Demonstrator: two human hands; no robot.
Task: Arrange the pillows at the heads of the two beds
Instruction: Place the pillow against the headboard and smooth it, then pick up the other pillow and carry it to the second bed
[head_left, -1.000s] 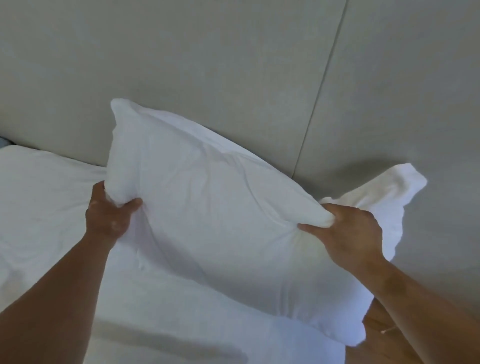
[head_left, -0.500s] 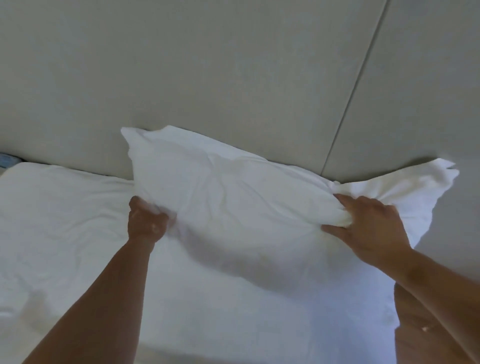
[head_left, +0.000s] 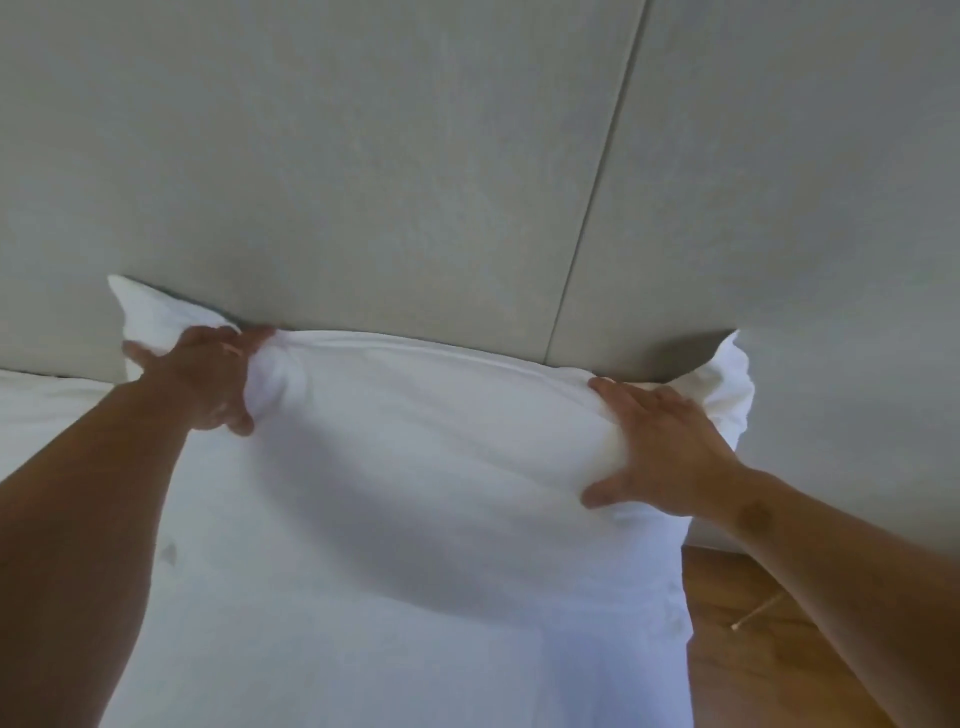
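A: Lowered since a second ago, from tilted in the air to flat at the head of the bed (head_left: 363, 649). Now lies against the grey headboard (head_left: 415, 156), this white pillow (head_left: 426, 457).

B: And held how?

A: Left hand (head_left: 208, 379) closed in a fist on the upper left corner, with the cloth bunched inside. Right hand (head_left: 670, 457) more open, fingers spread and laid over the right end, thumb below, pressing rather than pinching. Cannot say if any cloth is really gripped there.

B: Placed well already?

A: Nearly, by my judgement. Back edge touches the headboard, right corner sticks out past the edge of the mattress, above the wooden floor (head_left: 753, 597). Probably needs a small push to the left and some smoothing.

B: Pointing which way?

A: Long axis runs left to right, along the headboard, slightly lower on the right side in this view. Broad face up.

B: And left to do?

A: Much, probably. Only this one pillow and one bed in view; second bed not visible, so cannot tell about it.
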